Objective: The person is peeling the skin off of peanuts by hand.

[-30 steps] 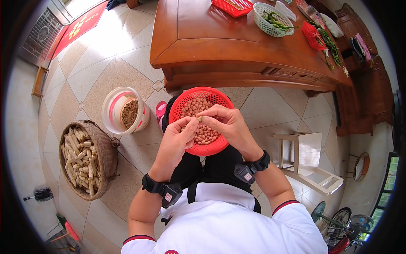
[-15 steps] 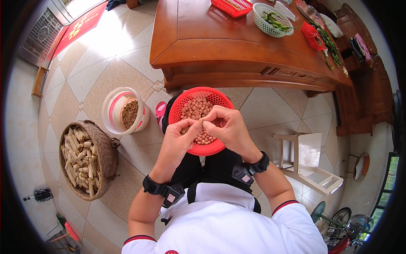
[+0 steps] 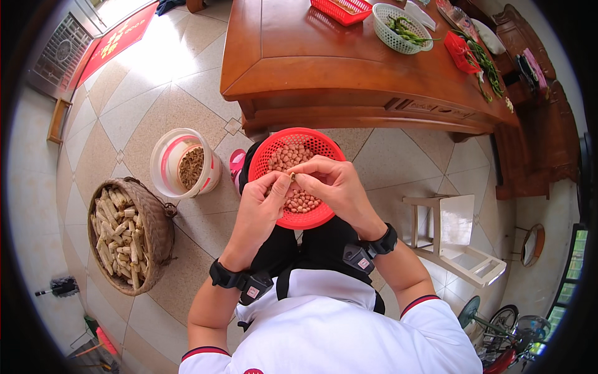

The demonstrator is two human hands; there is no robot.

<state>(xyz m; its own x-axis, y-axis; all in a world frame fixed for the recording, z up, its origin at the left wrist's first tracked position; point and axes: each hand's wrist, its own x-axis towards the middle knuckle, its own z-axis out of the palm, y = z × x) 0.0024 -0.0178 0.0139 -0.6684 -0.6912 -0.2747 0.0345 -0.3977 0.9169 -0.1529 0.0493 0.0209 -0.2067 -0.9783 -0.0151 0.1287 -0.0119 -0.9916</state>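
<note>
A round red plastic basket (image 3: 324,140) rests on my lap, with pinkish shelled peanuts (image 3: 303,201) spread over its bottom. Above it my left hand (image 3: 265,196) and my right hand (image 3: 330,186) meet fingertip to fingertip. Thumbs and forefingers of both pinch a small yellowish-brown peanut (image 3: 293,177), dark at its middle as if the shell is split. My fingers cover most of it. Whether other peanuts sit in my curled palms I cannot see.
Left of me stand a white bucket (image 3: 159,163) with brown shell bits and a woven basket (image 3: 163,240) of corncobs. Ahead is a wooden table (image 3: 299,75) bearing baskets and green vegetables. A white stool (image 3: 456,221) is at the right.
My fingertips have shifted slightly left and come a little apart, so more of the peanut shows between them. The basket has stayed in place.
</note>
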